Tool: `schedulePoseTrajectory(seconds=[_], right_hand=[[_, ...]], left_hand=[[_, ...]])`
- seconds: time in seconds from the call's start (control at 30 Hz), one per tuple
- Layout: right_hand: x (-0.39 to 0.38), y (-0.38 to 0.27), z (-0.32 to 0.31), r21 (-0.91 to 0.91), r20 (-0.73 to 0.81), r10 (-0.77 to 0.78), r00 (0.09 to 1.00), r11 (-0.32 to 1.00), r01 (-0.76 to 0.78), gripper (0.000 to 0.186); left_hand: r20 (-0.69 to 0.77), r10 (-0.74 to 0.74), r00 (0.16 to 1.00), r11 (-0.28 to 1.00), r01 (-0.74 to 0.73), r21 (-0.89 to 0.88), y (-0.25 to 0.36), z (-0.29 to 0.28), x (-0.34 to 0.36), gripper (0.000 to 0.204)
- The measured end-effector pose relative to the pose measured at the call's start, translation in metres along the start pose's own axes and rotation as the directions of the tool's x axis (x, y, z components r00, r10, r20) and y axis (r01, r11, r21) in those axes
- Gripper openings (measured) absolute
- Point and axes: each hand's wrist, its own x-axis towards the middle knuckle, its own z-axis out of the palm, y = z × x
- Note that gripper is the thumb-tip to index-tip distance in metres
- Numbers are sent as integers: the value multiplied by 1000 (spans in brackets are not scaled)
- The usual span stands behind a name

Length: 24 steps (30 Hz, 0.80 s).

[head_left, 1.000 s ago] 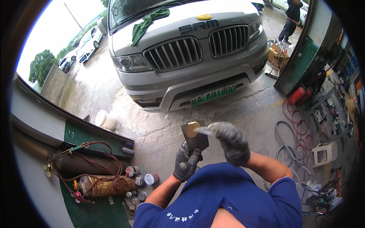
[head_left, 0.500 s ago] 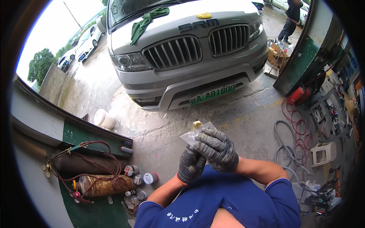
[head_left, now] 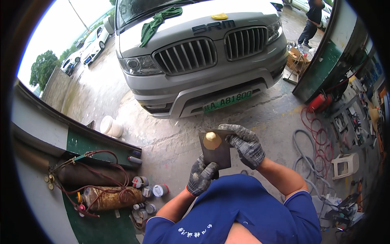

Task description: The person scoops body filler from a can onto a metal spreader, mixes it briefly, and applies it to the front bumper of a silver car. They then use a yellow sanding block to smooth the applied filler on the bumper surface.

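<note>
A dark, flat, rectangular plate [head_left: 218, 157] is held up in front of my chest. On its upper part sits a thick dab of cream-yellow paste [head_left: 211, 141]. My left hand [head_left: 201, 177], in a grey knit glove, grips the plate's lower left edge with the thumb on its face. My right hand [head_left: 247, 145], gloved alike, is closed at the plate's upper right corner, its fingers along the top edge. Whether a second thin piece lies between those fingers is hidden.
Ahead stands a silver-grey van [head_left: 191, 87] with a green cloth [head_left: 156, 25] and a yellow disc [head_left: 219, 16] on its hood. Gas cylinders [head_left: 109, 198] and cans [head_left: 161, 190] lie left; hoses [head_left: 306, 154] and a white stool [head_left: 345, 165] right. Another person [head_left: 312, 20] stands far right.
The plate has tilted, so its dark face and the paste now show fully. My hands have moved apart, the right one rightward and up to the corner, the left one slightly lower.
</note>
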Motion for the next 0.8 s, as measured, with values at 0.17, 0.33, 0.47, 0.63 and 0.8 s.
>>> schedulePoseTrajectory(seconds=[0.17,0.33,0.47,0.63,0.8], right_hand=[[-9,-2,21,-615,259,-769,585,335,714,45],[-16,11,19,-510,369,-699,612,398,762,40],[-12,5,2,-105,-184,-497,848,868,486,36],[-10,-6,10,482,-177,-7,984,871,93,38],[-5,-4,-7,-619,114,-680,724,521,587,38]], left_hand=[[-9,429,903,852,-401,337,-6,13,8,31],[4,371,929,876,-351,332,-14,-6,5,16],[-79,145,986,979,-131,158,0,-8,1,20],[63,-11,998,1000,12,-21,4,-1,1,20],[-33,97,995,985,-91,144,6,6,-1,19]])
